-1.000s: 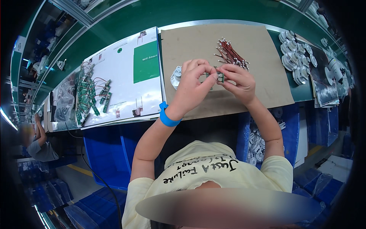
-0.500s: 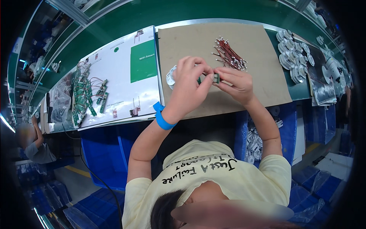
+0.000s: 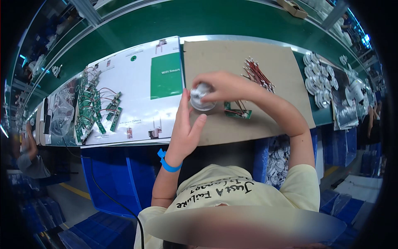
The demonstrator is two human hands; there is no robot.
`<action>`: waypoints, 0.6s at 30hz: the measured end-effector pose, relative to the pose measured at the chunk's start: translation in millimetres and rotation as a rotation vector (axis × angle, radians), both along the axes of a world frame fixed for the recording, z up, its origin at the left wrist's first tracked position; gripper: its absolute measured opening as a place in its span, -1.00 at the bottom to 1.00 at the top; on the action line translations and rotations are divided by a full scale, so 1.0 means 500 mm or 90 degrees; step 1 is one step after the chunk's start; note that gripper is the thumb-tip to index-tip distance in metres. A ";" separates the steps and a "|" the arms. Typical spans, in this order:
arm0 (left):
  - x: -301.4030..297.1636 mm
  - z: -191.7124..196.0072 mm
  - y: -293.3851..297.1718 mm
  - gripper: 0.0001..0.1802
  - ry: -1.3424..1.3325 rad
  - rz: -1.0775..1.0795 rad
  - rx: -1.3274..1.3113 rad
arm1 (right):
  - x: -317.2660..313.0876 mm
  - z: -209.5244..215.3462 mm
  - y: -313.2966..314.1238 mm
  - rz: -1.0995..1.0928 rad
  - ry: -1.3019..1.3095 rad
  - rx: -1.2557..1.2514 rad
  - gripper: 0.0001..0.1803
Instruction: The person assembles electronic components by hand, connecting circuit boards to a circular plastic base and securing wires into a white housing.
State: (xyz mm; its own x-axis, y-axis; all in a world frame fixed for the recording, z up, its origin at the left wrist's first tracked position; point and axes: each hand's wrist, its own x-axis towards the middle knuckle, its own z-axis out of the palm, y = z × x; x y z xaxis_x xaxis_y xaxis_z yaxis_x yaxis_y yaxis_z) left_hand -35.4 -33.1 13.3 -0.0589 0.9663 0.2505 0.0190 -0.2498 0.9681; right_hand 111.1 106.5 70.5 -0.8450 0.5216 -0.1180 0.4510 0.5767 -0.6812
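My right hand (image 3: 224, 85) reaches leftward over the brown cardboard mat (image 3: 232, 56) and grips a round white disc-shaped part (image 3: 202, 98) from above. My left hand (image 3: 186, 128), with a blue wristband, stands just left of and below the disc with its fingers spread, holding nothing. A small green circuit board with red wires (image 3: 237, 113) lies on the mat right of the disc, apart from both hands. A bundle of red wires (image 3: 258, 74) lies further back on the mat.
A white printed sheet (image 3: 132, 95) covers the bench at left, with several green circuit boards (image 3: 95, 112) on it. Round white discs (image 3: 317, 83) are spread at the right. Blue bins (image 3: 112, 174) sit under the bench. Another person (image 3: 29, 153) is at far left.
Both hands were together holding small parts over the mat. Now the green board lies on the mat, my right hand has taken the disc, and my left hand has opened and dropped lower.
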 end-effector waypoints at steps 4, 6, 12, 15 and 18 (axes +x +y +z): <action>-0.090 0.024 0.007 -0.32 0.381 0.060 0.094 | 0.004 0.055 0.170 -0.280 0.263 -0.156 -0.51; -0.118 0.012 0.014 -0.36 0.610 0.010 0.070 | 0.024 0.083 0.295 -0.428 0.364 -0.055 -0.50; -0.114 -0.021 0.052 -0.43 0.745 -0.009 0.083 | 0.045 0.029 0.706 -0.575 0.253 0.536 -0.39; -0.095 -0.015 0.084 -0.48 0.726 0.003 0.055 | 0.026 -0.064 0.819 -0.561 0.051 0.424 -0.40; -0.067 -0.008 0.110 -0.47 0.776 0.001 0.039 | -0.014 -0.126 0.860 -0.550 0.010 0.328 -0.24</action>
State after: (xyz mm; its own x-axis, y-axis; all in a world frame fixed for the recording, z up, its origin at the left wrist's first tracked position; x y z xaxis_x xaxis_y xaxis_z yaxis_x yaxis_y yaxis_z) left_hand -69.1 21.8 9.3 0.2456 0.9510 0.1878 0.9069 -0.2939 0.3021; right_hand 103.9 536.2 7.6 -0.1518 0.9410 0.3024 0.8475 0.2813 -0.4502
